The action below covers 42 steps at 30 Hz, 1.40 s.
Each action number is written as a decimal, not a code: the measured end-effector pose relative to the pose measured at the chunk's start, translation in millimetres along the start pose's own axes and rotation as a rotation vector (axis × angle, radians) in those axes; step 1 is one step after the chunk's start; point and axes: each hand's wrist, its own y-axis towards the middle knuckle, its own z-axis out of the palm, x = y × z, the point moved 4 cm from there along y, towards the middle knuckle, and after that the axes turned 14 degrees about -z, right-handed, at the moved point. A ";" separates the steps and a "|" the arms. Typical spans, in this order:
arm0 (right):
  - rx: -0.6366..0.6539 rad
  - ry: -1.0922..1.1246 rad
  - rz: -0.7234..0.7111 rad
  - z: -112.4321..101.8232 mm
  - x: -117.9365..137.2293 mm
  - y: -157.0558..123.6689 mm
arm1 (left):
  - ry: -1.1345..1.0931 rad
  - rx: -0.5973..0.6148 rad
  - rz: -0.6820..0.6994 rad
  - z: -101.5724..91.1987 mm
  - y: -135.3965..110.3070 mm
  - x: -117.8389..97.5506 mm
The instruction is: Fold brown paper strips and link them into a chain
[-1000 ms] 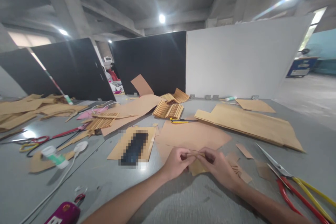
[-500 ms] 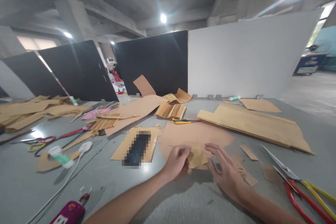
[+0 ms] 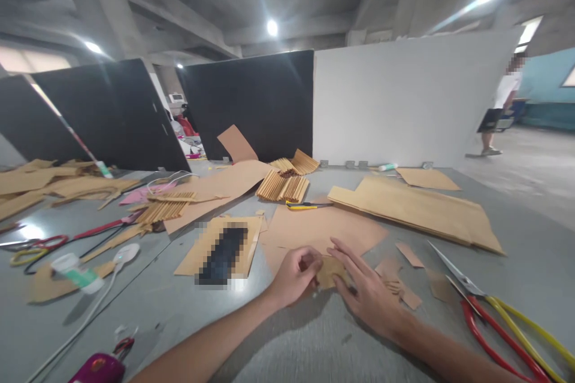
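Note:
A small piece of brown kraft paper lies between my two hands on the grey table. My left hand is closed, with its thumb and curled fingers pinching the paper's left edge. Over the right part of the paper, my right hand is spread, its fingers stretched out and its thumb touching the sheet. Just beyond them is a larger reddish-brown sheet. Right of my right hand are small paper scraps and large scissors with red and yellow handles.
A yellow utility knife and rolled paper sticks lie ahead. Folded kraft paper is at the right. A pixelated dark object, a glue tube and a white cable are leftward. A person stands beyond the white panel.
My right hand has come closer to my left, its fingers now over the paper, which looks flatter. The view has shifted right, and a person has appeared at the far right.

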 end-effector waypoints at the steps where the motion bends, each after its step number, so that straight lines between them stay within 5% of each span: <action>1: -0.012 0.017 0.018 -0.6 0.1 0.4 | -0.007 0.011 0.004 0.8 -0.5 -0.4; 8: -0.005 0.206 0.259 2.2 -8.9 1.4 | -0.040 0.064 -0.008 3.8 -2.5 -1.4; 42: -0.031 0.253 0.234 3.7 -9.9 3.2 | 0.154 0.018 -0.027 1.9 -3.5 -1.2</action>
